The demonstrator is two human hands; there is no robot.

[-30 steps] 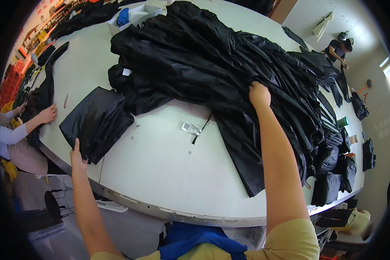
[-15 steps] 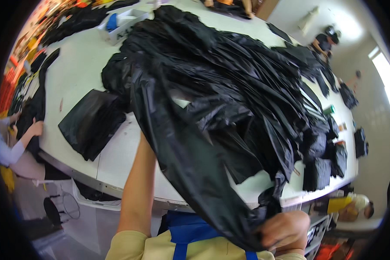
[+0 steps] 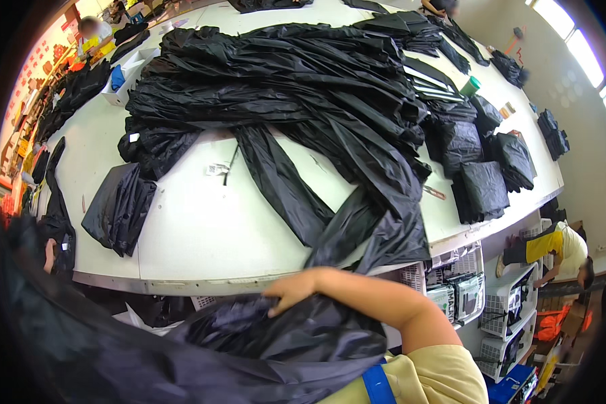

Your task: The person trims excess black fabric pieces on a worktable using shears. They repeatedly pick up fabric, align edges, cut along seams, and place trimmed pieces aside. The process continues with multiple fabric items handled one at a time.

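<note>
A long piece of shiny black cloth (image 3: 262, 363) stretches across me below the table edge, its left part blurred by motion. With fingers bent around a fold of it, my right hand (image 3: 293, 290) grips the cloth just off the front of the white table. My left hand and arm are out of sight; the cloth covers that side. Beyond the right hand, a large heap of similar black cloth (image 3: 276, 81) lies across the table, with long strips (image 3: 283, 182) trailing toward the near edge. Whether these are garments I cannot tell.
A folded black bundle (image 3: 119, 209) lies at left, more wrapped bundles (image 3: 483, 188) at right near small red-handled scissors (image 3: 434, 192). A white box (image 3: 120, 93) stands far left. White crates (image 3: 501, 303) are below at right. A co-worker's hand (image 3: 50, 254) shows at left; another person (image 3: 562, 249) bends at right.
My right hand has moved left and away from me, carrying the cloth across my front. My left arm has gone out of sight. The view has shifted, showing more of the right side.
</note>
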